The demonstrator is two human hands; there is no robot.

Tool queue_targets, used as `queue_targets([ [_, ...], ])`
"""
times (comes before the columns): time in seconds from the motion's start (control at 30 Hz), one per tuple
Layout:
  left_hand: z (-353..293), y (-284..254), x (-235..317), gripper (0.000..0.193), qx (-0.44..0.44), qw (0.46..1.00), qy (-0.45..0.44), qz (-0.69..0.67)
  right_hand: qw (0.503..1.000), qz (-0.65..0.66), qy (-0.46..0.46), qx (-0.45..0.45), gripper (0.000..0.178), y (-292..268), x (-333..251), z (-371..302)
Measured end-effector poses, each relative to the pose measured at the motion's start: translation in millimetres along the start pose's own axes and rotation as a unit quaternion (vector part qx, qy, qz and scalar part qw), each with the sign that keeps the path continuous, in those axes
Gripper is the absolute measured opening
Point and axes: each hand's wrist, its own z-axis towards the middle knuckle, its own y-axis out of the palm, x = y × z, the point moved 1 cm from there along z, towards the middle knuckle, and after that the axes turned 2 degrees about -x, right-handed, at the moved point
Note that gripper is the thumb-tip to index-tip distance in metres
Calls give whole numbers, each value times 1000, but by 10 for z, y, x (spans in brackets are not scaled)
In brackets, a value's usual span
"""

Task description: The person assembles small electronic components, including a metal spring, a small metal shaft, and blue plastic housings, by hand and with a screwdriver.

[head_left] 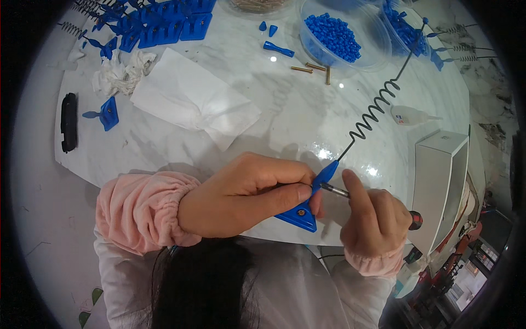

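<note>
My left hand (249, 192) is closed around a blue plastic piece (325, 174) with a triangular blue base (302, 218), pinching it between thumb and fingers. A brass-coloured screw head shows in the base. Out of the piece rises a dark wire with a loose coiled spring (374, 112), slanting to the upper right and ending in a small blue knob (425, 21). My right hand (377, 223) is closed on a screwdriver (336, 190); its metal shaft points left and meets the side of the blue piece. The red and black handle end sticks out beyond my palm. The exact tip is hidden.
Clear tubs of blue beads (333, 38) stand at the back, near several brass screws (327, 75) and small blue parts. A white paper sheet (189, 96), crumpled tissue (123, 71) and blue assemblies lie left. On the right are a small bottle (410, 115) and a white box (433, 181).
</note>
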Motion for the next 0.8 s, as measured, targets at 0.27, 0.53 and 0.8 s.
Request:
queue_targets([
  [0.27, -17, 17, -11, 27, -8, 996, -19, -86, 1000, 14, 8, -9, 58, -27, -6, 8],
  [0.53, -28, 8, -20, 27, -4, 992, -39, -116, 999, 34, -29, -18, 56, 13, -33, 10],
  [0.8, -16, 2, -19, 27, -11, 996, -18, -86, 1000, 19, -9, 5, 52, 18, -10, -15],
])
